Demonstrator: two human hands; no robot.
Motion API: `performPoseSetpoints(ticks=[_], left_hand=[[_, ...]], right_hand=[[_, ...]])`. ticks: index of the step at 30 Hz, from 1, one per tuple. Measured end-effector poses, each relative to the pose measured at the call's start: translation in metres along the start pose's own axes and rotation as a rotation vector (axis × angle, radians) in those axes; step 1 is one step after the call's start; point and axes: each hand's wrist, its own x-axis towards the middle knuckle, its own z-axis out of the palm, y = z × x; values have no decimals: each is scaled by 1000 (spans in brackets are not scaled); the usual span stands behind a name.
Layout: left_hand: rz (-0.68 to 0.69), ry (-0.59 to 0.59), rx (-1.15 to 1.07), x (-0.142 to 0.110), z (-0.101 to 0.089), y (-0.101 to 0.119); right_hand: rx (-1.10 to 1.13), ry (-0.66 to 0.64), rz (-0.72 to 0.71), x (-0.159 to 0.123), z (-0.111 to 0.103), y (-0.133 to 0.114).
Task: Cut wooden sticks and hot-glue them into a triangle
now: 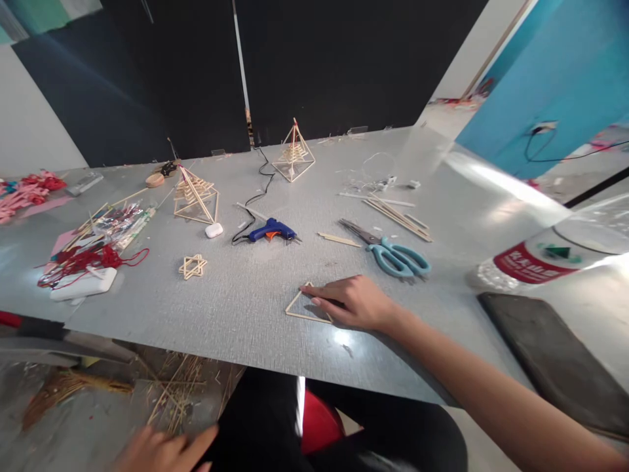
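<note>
Cream triangle (308, 318), blue glue gun (272, 228), light blue scissor handles (384, 247), flecked grey table (236, 301)

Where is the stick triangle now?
In the head view, the stick triangle lies on the table just below the picture's middle, partly under the right hand, nearer the front edge than the glue gun.

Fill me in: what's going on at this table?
A person's right hand is touching a flat triangle of thin sticks on the table. The left hand is off the table, blurred and partly cut off at the lower left. A blue glue gun lies beyond the triangle, with scissors off to the right. Two stick pyramids stand farther back, and a small stick star lies to the left.
</note>
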Motion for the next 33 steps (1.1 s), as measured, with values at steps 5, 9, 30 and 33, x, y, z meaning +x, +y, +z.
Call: performPoseSetpoints(ticks=[5,9,30,33], left_hand=[[228,185,-51,180,-38,-14],[124,35,-67,277,-15,-49],[88,-94,39,87,-4,-63],[110,-120,7,152,-1,-63]], right_hand=[[8,-7,1,0,2,2],[26,-25,-2,1,2,2],[40,21,9,0,-1,-2],[37,27,4,1,-1,-2]])
